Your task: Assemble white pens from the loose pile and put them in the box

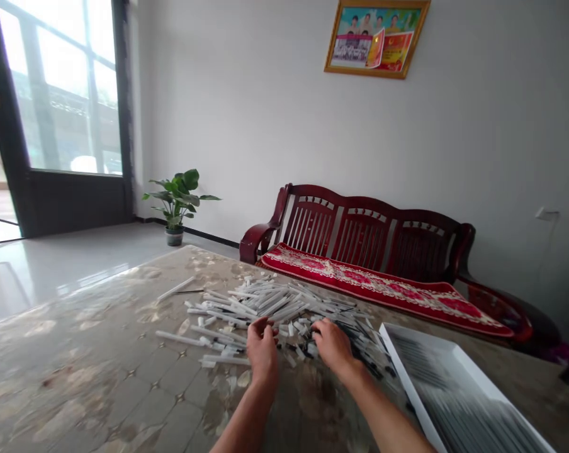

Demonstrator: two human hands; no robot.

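I've got both hands low on the pile now. Left hand (262, 349) is palm down, fingers curled, the tips buried among short white pieces; I can't tell whether it's pinching one. Right hand (332, 345) sits just beside it, knuckles up, fingers bent down onto the heap; I can't make out a grip there either. The two hands are near each other but apart.

Under and beyond them is the pile of white tubes (275, 304), a loose scatter of long sticks and short caps in the middle of the table (100, 352), which has a glossy patterned stone top. On the right edge of the pile, beside my right wrist, lie dark thin pieces (370, 360). One lone white tube (175, 289) lies well apart on the left.

Further right, a white tray (421, 333) sits on the table, packed with dark rods (454, 390) in rows.

Behind the table stands a dark red wooden bench (374, 229) with a red cushion (374, 284). There's a potted plant (178, 198) on the floor by the wall, a framed picture (376, 38) above and a glass door (62, 94) at left.
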